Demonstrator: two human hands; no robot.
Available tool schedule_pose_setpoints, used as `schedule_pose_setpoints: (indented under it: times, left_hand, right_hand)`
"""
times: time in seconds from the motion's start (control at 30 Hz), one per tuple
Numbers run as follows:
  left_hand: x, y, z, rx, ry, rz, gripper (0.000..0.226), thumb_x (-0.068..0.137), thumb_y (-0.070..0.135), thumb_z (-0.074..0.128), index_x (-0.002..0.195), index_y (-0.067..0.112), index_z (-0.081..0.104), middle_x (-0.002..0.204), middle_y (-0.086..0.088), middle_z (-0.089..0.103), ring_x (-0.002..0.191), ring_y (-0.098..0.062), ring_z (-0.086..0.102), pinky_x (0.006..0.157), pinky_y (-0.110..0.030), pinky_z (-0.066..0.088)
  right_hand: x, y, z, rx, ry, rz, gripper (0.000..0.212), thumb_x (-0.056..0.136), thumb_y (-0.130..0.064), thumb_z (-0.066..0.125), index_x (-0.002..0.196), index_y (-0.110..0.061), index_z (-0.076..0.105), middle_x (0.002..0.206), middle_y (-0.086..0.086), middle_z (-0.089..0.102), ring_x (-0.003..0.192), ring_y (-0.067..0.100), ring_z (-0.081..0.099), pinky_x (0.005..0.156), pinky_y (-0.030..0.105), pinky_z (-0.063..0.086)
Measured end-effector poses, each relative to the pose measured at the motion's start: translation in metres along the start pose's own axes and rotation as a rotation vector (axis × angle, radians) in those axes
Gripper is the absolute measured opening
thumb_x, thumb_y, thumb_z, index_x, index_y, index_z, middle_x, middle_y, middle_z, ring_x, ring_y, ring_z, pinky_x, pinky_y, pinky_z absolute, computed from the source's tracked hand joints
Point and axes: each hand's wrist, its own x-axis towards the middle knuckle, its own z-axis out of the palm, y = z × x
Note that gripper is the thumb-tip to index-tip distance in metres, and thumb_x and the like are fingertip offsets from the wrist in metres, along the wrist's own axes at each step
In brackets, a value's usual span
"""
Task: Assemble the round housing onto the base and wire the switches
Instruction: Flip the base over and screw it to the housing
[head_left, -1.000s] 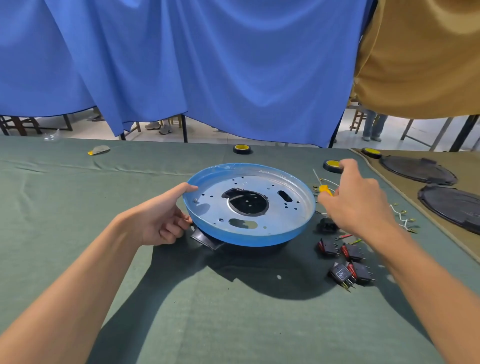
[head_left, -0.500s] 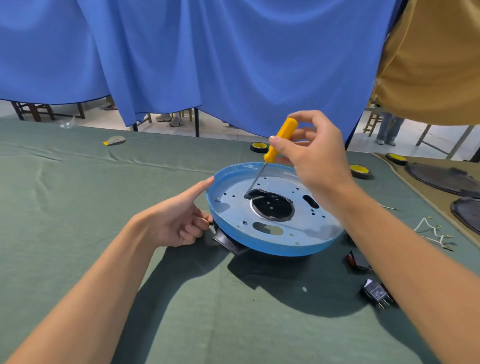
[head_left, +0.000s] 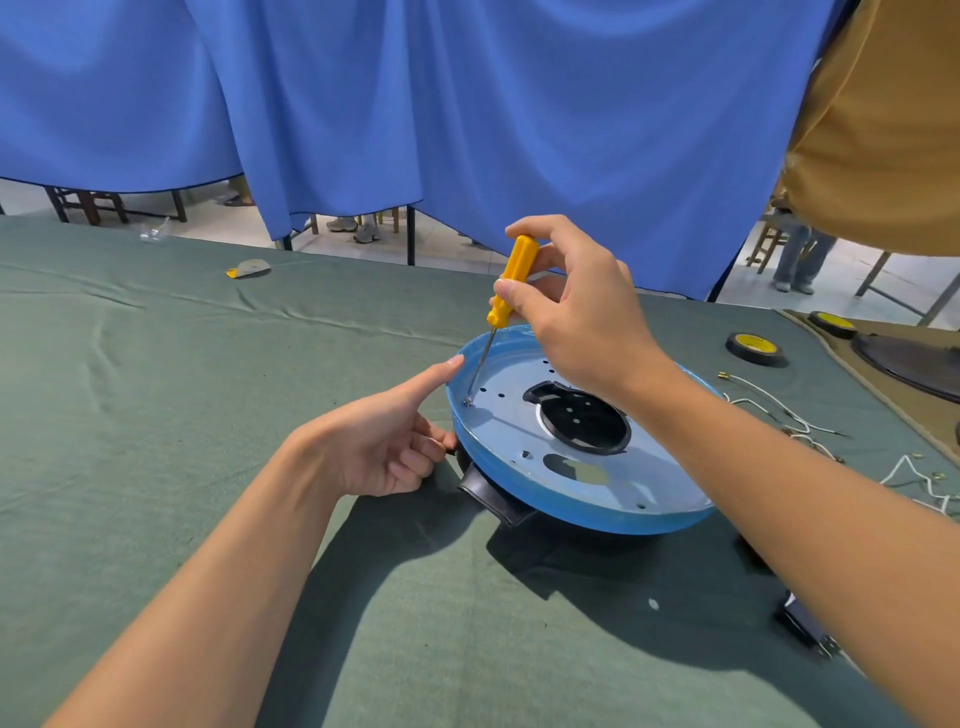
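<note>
Fetched yellow screwdriver from right of round housing (seated on black base, on desk); now gripped in right hand, tip on screw at housing's left edge. Bracing left rim with left hand, forefinger straight, rest curled, gripping nothing. Fastening begun; switches unwired

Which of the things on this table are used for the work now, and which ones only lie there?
In use: round housing, black base under it, screwdriver gripped by the right hand, screw under its tip, left hand with forefinger on the rim, white wires and switch for later.

Lying about: tape roll, farther tape roll, grey scrap, dark round cover.
</note>
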Motion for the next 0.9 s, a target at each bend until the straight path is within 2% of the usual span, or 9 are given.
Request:
schedule_pose_setpoints:
  times: [0.3,0.63,0.77,0.83,0.9]
  left_hand:
    - [0.001,0.0,0.0,-0.005,0.003,0.0,0.07,0.044,0.08,0.079,0.052,0.012,0.063,0.062,0.003,0.032,0.044,-0.009,0.023,0.035,-0.017,0.025]
    - [-0.002,0.001,0.005,0.011,0.079,0.005,0.066,0.058,0.077,0.071,0.051,0.013,0.06,0.06,0.001,0.035,0.047,-0.01,0.021,0.038,-0.017,0.02]
    - [-0.002,0.0,0.005,0.009,0.085,0.007,0.066,0.058,0.077,0.07,0.051,0.012,0.06,0.06,0.001,0.035,0.046,-0.01,0.021,0.038,-0.017,0.02]
    - [-0.002,0.0,0.004,0.014,0.077,0.008,0.066,0.055,0.078,0.072,0.049,0.013,0.06,0.06,0.001,0.035,0.046,-0.01,0.022,0.037,-0.017,0.021]
    - [-0.002,0.0,0.005,0.017,0.07,0.01,0.067,0.053,0.079,0.072,0.049,0.013,0.061,0.06,0.002,0.034,0.046,-0.009,0.022,0.037,-0.017,0.022]
  right_hand:
    - [0.003,0.004,0.004,0.006,-0.046,0.005,0.031,0.091,-0.015,0.064,0.12,-0.016,0.054,0.096,0.007,0.065,0.092,0.031,0.067,0.087,0.046,0.053]
    - [0.006,0.005,0.0,-0.029,-0.108,-0.009,0.032,0.091,-0.013,0.063,0.122,-0.016,0.056,0.096,0.006,0.065,0.094,0.032,0.065,0.093,0.047,0.05]
    - [0.012,-0.003,-0.001,-0.134,-0.124,-0.092,0.023,0.084,-0.027,0.071,0.101,-0.016,0.059,0.077,0.003,0.065,0.074,0.021,0.065,0.079,0.039,0.053]
    - [0.016,-0.007,0.001,-0.256,-0.138,-0.114,0.029,0.084,-0.037,0.07,0.089,-0.015,0.053,0.069,0.003,0.059,0.065,0.021,0.053,0.066,0.036,0.048]
    - [0.02,-0.011,0.004,-0.368,-0.187,-0.092,0.036,0.088,-0.044,0.063,0.081,-0.016,0.043,0.067,0.001,0.051,0.065,0.023,0.047,0.061,0.037,0.039]
